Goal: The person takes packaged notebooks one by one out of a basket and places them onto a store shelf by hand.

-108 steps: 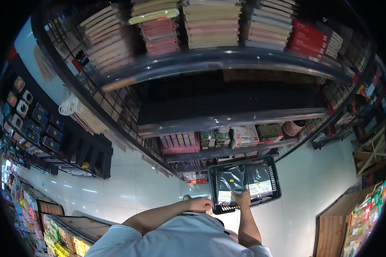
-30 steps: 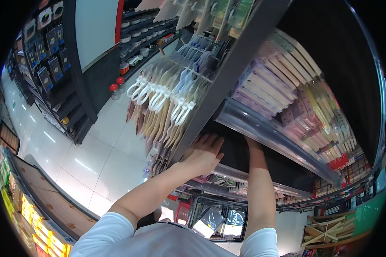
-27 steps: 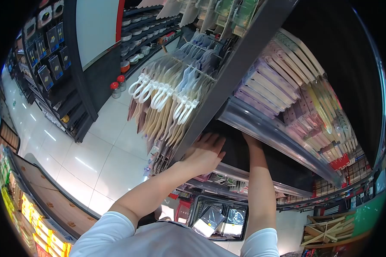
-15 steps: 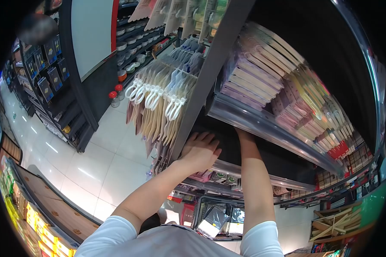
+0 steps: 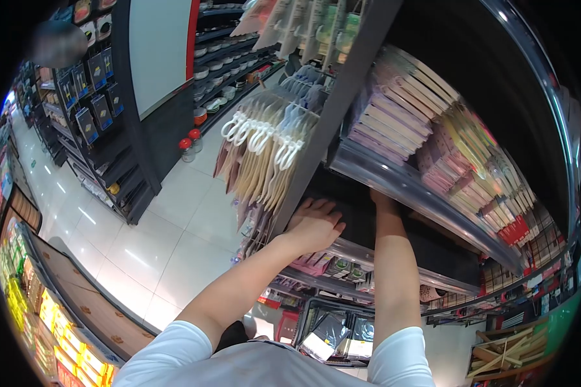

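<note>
My left hand lies on the near left end of a dark shelf, its fingers stretched out and nothing held. My right hand reaches in under the shelf above; its fingers are hidden in shadow behind that shelf's clear front rail. On the upper shelf stand tightly packed notebooks with pale and purple edges. Pink and yellow packs fill the row to their right. Below the dark shelf, more small packaged goods show.
Hangers with white hooks hang left of the grey shelf post. A black basket with packaged items stands below me. Jars with red lids sit on the tiled floor. Wooden sticks fill a bin at lower right.
The view has shifted a little, so the shelves and hangers sit further right. My left hand stays on the shelf, and my right hand is still under the upper shelf.
</note>
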`<action>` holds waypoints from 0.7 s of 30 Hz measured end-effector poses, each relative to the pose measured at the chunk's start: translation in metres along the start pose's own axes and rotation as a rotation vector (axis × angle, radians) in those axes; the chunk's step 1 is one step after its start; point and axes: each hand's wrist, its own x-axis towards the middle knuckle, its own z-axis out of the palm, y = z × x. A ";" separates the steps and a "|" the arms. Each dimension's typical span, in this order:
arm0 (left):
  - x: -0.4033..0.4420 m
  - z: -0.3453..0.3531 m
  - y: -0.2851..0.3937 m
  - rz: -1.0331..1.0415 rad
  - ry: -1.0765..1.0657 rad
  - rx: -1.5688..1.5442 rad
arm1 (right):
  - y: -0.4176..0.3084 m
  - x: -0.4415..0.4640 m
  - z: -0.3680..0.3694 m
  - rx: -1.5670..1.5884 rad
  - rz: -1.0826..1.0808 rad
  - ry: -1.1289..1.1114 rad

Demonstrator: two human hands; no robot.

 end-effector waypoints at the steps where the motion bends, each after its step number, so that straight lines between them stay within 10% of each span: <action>1: 0.000 0.000 -0.001 0.000 -0.001 0.003 | 0.000 0.002 0.001 0.001 0.001 -0.001; 21: 0.001 0.006 -0.004 0.064 0.086 0.026 | 0.004 0.017 0.013 -0.025 -0.003 0.023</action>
